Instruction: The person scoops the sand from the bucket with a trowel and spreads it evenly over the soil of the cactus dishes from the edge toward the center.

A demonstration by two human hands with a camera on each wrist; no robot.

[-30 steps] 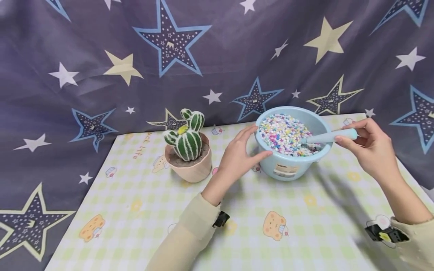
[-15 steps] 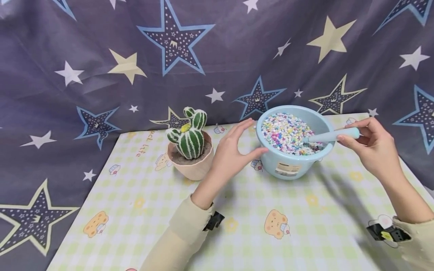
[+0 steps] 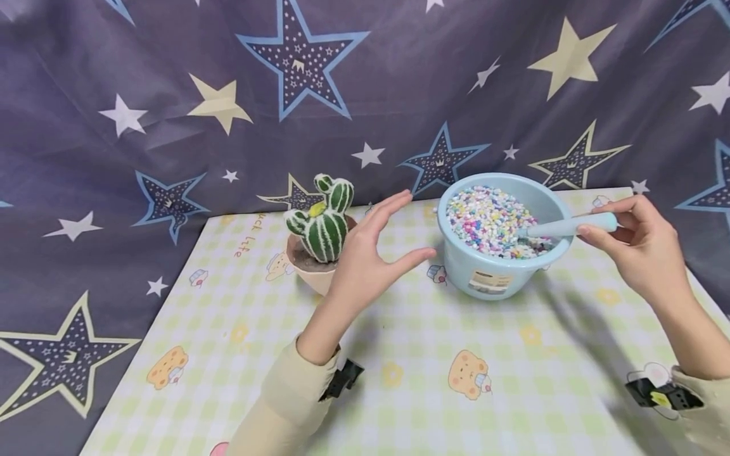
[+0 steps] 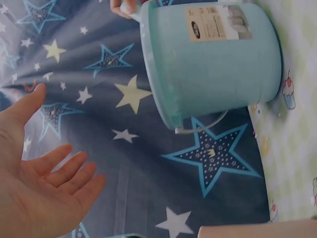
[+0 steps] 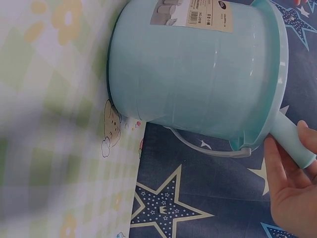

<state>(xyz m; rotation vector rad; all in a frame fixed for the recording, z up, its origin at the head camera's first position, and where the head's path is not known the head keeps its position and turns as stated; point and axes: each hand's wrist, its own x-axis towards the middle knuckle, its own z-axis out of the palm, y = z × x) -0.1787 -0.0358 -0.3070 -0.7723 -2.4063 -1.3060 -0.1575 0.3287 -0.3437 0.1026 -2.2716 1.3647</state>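
Observation:
A light blue plastic bucket [image 3: 462,263] full of small multicoloured pellets [image 3: 485,218] stands upright at the back right of the table. Leaning on its right rim is a tool with a thick light blue handle [image 3: 576,225]; its head is buried in the pellets. My right hand [image 3: 647,253] pinches the handle's end between thumb and fingers, just outside the rim. Left of the bucket, my left hand [image 3: 365,256] holds nothing, thumb and fingers spread apart. In the head view it overlaps the pale pink pot [image 3: 310,280] of a green knitted cactus [image 3: 324,234].
A checked tablecloth [image 3: 410,386] with printed bears and cupcakes covers the table. Behind it hangs a dark curtain [image 3: 188,38] with stars. The bucket's thin bail handle [image 5: 213,151] hangs down at its back side.
My left hand has come off the bucket's left rim and moved left toward the potted cactus. My right hand keeps its pinch on the tool handle, and the bucket stays in place.

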